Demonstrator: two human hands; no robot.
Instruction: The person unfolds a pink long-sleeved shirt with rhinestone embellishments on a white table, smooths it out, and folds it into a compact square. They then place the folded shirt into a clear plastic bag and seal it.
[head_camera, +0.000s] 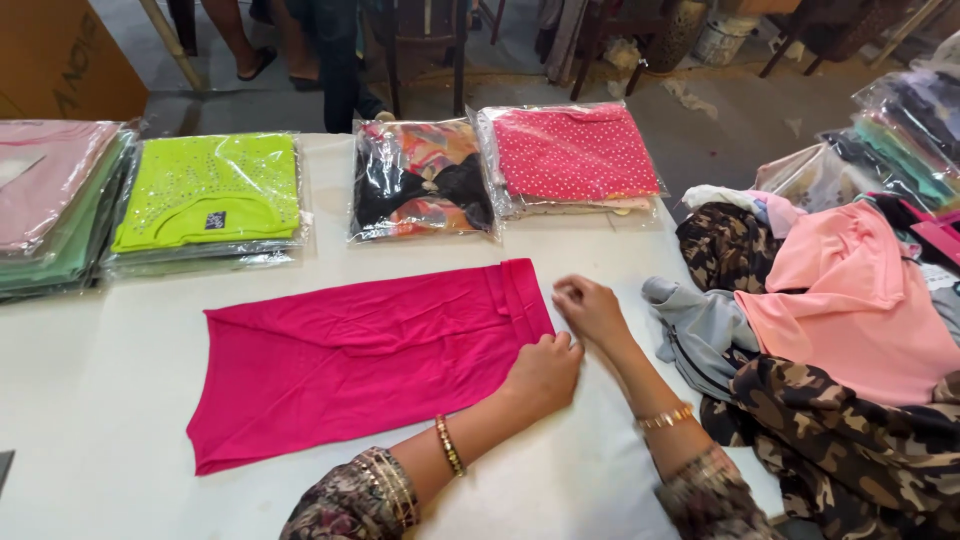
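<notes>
Both hands are down at the right end of the hot pink garment (365, 355), which lies flat on the white table (90, 400). The left hand (545, 372) is curled into a loose fist pressing on the pink edge; the right hand (590, 310) has its fingers pinched together just off that edge, though I can't tell if it's actually got fabric. Looks like it's smoothed out and maybe half folded, not bagged yet. To the right sits a heap of loose clothes (840, 330), camo and peach pieces on top. Further back are 4 clear poly bags: pale pink top (45, 175), neon green top (210, 190), floral print (420, 180), red polka-dot (570, 155).
</notes>
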